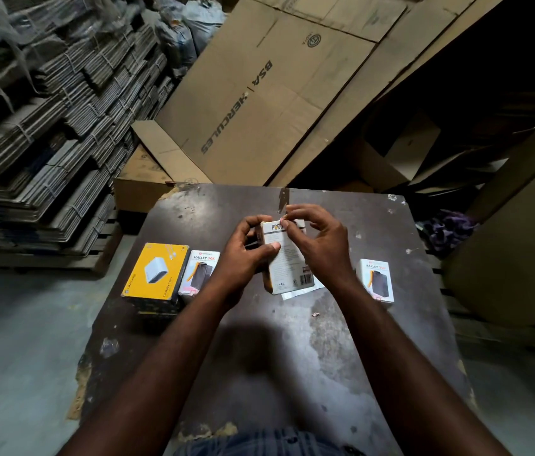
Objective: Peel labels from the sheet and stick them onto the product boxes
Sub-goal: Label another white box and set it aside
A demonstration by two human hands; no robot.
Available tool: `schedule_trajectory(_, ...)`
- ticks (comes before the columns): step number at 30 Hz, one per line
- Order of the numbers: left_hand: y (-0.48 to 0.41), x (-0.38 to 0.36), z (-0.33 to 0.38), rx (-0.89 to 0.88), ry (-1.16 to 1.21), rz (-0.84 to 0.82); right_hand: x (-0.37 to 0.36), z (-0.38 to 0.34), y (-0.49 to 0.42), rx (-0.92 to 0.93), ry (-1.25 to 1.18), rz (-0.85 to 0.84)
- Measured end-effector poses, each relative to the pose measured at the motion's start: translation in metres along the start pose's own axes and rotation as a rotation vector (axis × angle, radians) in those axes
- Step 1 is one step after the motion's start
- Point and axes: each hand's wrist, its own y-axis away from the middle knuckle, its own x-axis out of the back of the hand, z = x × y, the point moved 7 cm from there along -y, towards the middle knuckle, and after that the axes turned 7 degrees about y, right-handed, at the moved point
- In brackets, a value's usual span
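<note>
My left hand (249,248) grips a white product box (287,261) held above the middle of the dark table (292,357), thumb on its printed face. My right hand (318,241) pinches a small pale label (283,219) at the box's top edge. Under the box a corner of a white label sheet (299,292) shows on the table. To the left lie a yellow box (152,274) and a white Halley 20K box (198,276). Another white Halley box (376,279) lies to the right.
Flattened brown cartons (276,90) lean behind the table. Bundled stacks of folded cardboard (45,126) fill the left. A large cardboard roll (516,251) stands at the right edge. A tiny scrap (316,314) lies on the table near my right forearm.
</note>
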Motion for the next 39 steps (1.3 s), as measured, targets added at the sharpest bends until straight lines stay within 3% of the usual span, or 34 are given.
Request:
schedule_trajectory(8,0.001,0.006,0.000,0.037,-0.054,-0.029,-0.002,0.005,-0.006,-0.020,0.049,-0.174)
schedule_trajectory(17,0.001,0.006,-0.003,0.060,-0.024,-0.035,-0.007,0.014,-0.005,-0.128,-0.068,-0.234)
schedule_trajectory(24,0.003,0.010,-0.006,0.096,-0.107,-0.086,-0.004,0.007,-0.006,-0.062,0.092,-0.332)
schedule_trajectory(39,0.001,0.007,-0.007,0.064,-0.061,-0.044,-0.009,0.021,0.002,-0.119,0.064,-0.226)
